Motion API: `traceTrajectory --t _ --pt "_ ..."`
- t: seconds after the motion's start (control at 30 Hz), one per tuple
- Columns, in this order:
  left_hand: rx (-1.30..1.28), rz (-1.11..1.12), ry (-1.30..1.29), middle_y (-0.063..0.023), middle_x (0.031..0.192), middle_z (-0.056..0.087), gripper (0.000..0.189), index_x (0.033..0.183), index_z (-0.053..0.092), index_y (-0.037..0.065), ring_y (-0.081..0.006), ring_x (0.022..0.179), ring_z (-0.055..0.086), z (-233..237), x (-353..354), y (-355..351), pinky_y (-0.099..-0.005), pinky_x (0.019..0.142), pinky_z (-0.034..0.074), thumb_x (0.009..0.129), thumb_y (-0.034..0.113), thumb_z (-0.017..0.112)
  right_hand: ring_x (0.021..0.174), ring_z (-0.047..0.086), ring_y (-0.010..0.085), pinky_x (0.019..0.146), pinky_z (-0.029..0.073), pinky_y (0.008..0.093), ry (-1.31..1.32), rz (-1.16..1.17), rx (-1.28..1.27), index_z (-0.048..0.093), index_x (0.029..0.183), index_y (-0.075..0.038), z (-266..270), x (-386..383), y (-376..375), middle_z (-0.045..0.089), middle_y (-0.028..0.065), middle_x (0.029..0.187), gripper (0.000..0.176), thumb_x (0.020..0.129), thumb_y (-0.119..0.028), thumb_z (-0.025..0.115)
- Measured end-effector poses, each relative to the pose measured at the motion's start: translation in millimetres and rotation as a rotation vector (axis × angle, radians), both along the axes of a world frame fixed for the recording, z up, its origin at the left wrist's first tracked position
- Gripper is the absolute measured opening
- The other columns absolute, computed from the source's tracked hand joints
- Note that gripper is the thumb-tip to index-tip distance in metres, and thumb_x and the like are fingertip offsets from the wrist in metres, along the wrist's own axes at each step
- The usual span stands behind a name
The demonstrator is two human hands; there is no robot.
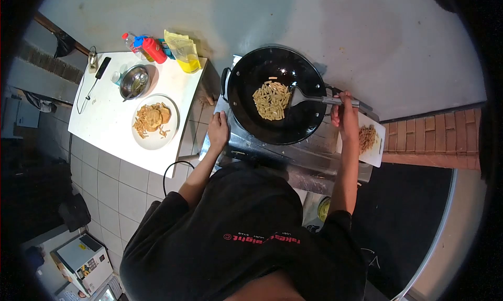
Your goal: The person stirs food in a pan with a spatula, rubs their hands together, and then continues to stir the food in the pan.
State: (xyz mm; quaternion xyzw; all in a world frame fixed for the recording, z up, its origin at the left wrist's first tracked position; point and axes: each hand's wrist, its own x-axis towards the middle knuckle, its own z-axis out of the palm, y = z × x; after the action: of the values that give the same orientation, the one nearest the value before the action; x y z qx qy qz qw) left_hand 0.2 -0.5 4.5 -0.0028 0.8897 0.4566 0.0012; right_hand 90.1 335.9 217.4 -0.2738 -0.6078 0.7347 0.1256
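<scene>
A black wok (246, 125) sits on the metal stove (314, 157) in front of me, with a heap of short, pale green-brown cut pieces (271, 101) in it. My right hand (345, 115) is closed around the grey handle of a spatula (314, 98). The spatula's blade touches the right side of the heap. Resting on the stove's left edge, below the wok's left handle (225, 84), is my left hand (218, 129). It holds nothing, and its fingers lie over the edge.
Right of the stove, a white cutting board (374, 153) bears chopped brown pieces (368, 138). The white table (110, 138) at left carries a plate (148, 143) of food, a steel bowl (131, 84), a red bottle (154, 49) and a yellow pouch (183, 49).
</scene>
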Motion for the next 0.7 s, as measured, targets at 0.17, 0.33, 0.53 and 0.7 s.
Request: traceTrajectory --t 0.17,0.33,0.53,0.7 --pt "-0.005 -0.005 0.005 -0.0285 0.098 0.061 0.045 0.099 0.062 -0.005 -0.0478 0.094 0.057 -2 3 -2 -0.0513 0.083 0.044 0.103 0.035 0.040 0.038 0.034 0.0088 0.035 0.025 0.0239 0.133 0.018 0.096 0.054 0.093 -0.007 20 -18 15 0.043 0.0015 0.053 0.024 0.098 -0.031 0.054" --pt "0.000 -0.009 -0.074 -0.0282 0.098 0.061 0.047 0.099 0.061 -0.005 -0.0473 0.095 0.057 3 1 1 -0.0511 0.083 0.044 0.103 0.036 0.039 0.037 0.037 0.0063 0.037 0.025 0.0235 0.033 0.273 0.427 0.060 0.086 -0.006 41 -45 48 0.046 -0.0004 0.051 0.028 0.097 -0.032 0.060" --pt "0.000 -0.017 -0.061 -0.0283 0.098 0.061 0.049 0.101 0.062 -0.005 -0.0467 0.097 0.057 -2 -1 1 -0.0498 0.085 0.044 0.104 0.038 0.038 0.038 0.037 0.0050 0.035 0.025 0.0225 -0.007 0.410 0.406 0.062 0.086 -0.005 37 -78 71 0.044 -0.0022 0.051 0.033 0.095 -0.036 0.063" --pt "-0.025 0.009 -0.044 -0.0281 0.095 0.062 0.049 0.101 0.063 -0.004 -0.0469 0.094 0.058 6 3 3 -0.0507 0.083 0.044 0.103 0.038 0.039 0.038 0.036 0.0045 0.035 0.024 0.0220 -0.031 0.447 0.290 0.063 0.087 -0.004 14 -103 64 0.043 -0.0027 0.052 0.038 0.094 -0.041 0.065"
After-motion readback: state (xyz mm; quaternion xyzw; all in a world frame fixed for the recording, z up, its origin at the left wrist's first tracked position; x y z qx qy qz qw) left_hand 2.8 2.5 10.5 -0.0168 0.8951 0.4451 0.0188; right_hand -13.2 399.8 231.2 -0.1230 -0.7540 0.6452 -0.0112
